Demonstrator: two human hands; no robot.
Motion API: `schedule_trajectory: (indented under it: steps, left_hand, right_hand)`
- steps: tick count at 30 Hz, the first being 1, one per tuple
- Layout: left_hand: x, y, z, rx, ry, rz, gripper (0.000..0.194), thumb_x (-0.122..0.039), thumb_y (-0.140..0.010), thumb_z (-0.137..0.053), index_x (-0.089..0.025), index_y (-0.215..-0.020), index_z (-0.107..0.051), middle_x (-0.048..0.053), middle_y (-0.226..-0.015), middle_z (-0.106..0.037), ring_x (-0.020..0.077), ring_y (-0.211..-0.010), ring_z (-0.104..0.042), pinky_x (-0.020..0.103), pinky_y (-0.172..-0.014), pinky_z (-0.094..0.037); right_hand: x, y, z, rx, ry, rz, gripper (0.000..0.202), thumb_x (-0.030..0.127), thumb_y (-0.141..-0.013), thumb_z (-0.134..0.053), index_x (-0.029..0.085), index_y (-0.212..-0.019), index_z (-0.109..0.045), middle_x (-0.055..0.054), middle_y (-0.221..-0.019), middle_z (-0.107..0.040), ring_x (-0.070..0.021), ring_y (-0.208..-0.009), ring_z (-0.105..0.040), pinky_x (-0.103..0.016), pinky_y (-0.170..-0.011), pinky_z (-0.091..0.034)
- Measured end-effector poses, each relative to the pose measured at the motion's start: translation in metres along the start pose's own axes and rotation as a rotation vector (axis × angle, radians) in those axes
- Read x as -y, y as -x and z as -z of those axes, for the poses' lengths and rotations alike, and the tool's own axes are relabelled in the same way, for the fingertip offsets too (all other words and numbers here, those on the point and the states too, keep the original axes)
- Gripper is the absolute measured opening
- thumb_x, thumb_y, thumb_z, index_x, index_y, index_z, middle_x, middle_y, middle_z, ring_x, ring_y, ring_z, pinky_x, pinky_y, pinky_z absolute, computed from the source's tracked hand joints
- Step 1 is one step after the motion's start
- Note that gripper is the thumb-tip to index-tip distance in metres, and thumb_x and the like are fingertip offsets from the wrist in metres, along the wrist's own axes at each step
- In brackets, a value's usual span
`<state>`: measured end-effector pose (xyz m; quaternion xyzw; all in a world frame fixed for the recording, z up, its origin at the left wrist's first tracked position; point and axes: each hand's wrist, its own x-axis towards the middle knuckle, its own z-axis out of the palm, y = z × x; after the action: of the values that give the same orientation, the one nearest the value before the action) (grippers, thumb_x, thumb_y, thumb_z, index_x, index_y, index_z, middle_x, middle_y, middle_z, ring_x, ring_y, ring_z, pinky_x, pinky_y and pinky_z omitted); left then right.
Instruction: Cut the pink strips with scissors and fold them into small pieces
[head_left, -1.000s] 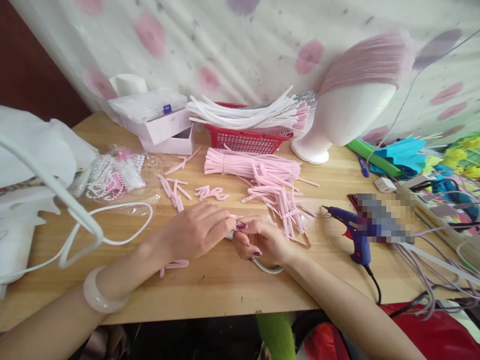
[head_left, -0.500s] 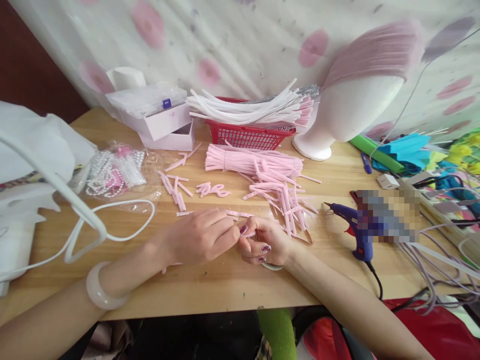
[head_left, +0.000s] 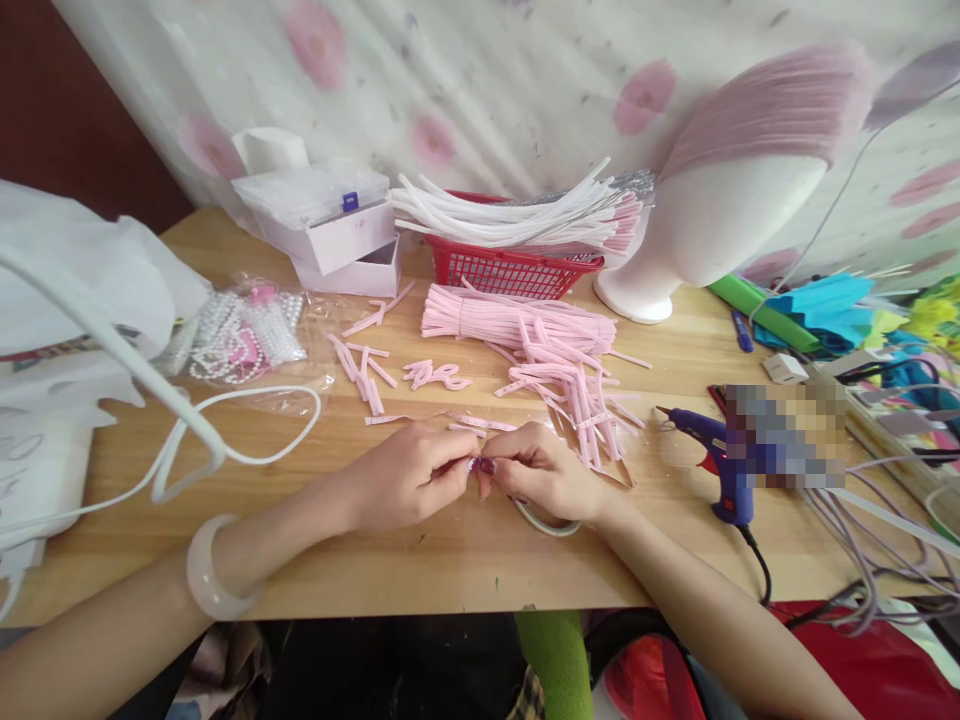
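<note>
My left hand [head_left: 416,475] and my right hand [head_left: 544,470] meet at the fingertips above the near middle of the table, both closed in a pinch. Between them is a short pink pipe cleaner piece, almost wholly hidden by the fingers now. A pale ring [head_left: 551,525] lies partly under my right hand. Just beyond the hands a pink measuring tape [head_left: 480,421] stretches across the wood. Bent pink pipe cleaners [head_left: 577,400] are heaped beyond my right hand, and small looped pink pieces [head_left: 435,376] lie past my left.
A tied pink pipe cleaner bundle [head_left: 517,320] lies before a red basket [head_left: 510,270] of white stems. Cut pieces [head_left: 364,375] and bagged pearl beads [head_left: 247,335] are left. A blue glue gun [head_left: 709,440], cables and a white foam head [head_left: 675,230] stand right.
My hands have turned so that both thumbs and fingertips press together; the right fingers, curled palm-up before, now point inward. More of the pale ring shows. The whole view has shifted slightly.
</note>
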<state>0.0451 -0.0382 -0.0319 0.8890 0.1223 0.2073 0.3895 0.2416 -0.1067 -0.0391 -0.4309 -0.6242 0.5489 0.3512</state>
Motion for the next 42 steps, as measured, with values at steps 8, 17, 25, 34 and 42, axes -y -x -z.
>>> schedule_trajectory:
  steps: [8, 17, 25, 34, 42]
  left_hand:
    - [0.004, -0.006, 0.0, 0.212, 0.376, 0.539, 0.019, -0.026, -0.084, -0.035, -0.023, -0.066, -0.041, -0.01, -0.049, -0.025, 0.0101, -0.037, -0.025, 0.023, -0.038, -0.032]
    - [0.009, -0.001, -0.002, -0.077, -0.431, -0.26, 0.021, -0.01, -0.09, -0.033, -0.019, -0.086, -0.052, 0.003, -0.074, -0.061, 0.0165, -0.064, -0.054, 0.027, -0.059, -0.042]
    - [-0.001, 0.001, -0.003, -0.052, -0.053, 0.043, 0.02, -0.013, -0.082, -0.043, -0.021, -0.064, -0.042, -0.004, -0.056, -0.049, 0.0112, -0.049, -0.038, 0.024, -0.05, -0.031]
    - [0.004, -0.002, -0.018, -0.07, 0.028, 0.378, 0.025, -0.018, -0.087, -0.036, -0.024, -0.063, -0.032, -0.009, -0.05, -0.033, 0.0101, -0.04, -0.035, 0.022, -0.044, -0.027]
    - [0.009, 0.004, -0.007, -0.125, -0.293, -0.279, 0.017, -0.011, -0.087, -0.036, -0.021, -0.081, -0.049, 0.001, -0.068, -0.055, 0.0172, -0.061, -0.049, 0.027, -0.058, -0.037]
  right_hand:
    - [0.0, -0.001, -0.014, -0.109, 0.677, 0.249, 0.02, 0.013, -0.077, -0.051, 0.021, -0.06, -0.044, 0.005, -0.056, -0.032, -0.0116, -0.053, -0.02, -0.03, -0.054, -0.017]
    - [-0.002, -0.004, -0.014, 0.042, -0.428, -0.198, 0.024, 0.029, -0.077, -0.045, 0.021, -0.057, -0.055, 0.012, -0.032, -0.025, -0.0094, -0.031, -0.023, -0.026, -0.041, -0.037]
    - [-0.007, -0.004, -0.017, 0.027, -0.372, -0.171, 0.026, 0.031, -0.082, -0.047, 0.018, -0.062, -0.058, 0.011, -0.035, -0.029, -0.0091, -0.033, -0.026, -0.025, -0.043, -0.035]
    - [-0.003, 0.0, -0.025, -0.218, 0.38, 0.113, 0.029, 0.014, -0.073, -0.061, 0.023, -0.059, -0.037, 0.006, -0.06, -0.031, -0.0128, -0.057, -0.022, -0.03, -0.058, -0.02]
    - [-0.003, -0.003, -0.02, 0.061, -0.336, -0.133, 0.028, 0.033, -0.084, -0.039, 0.023, -0.059, -0.047, 0.012, -0.035, -0.019, -0.0097, -0.034, -0.021, -0.026, -0.043, -0.034]
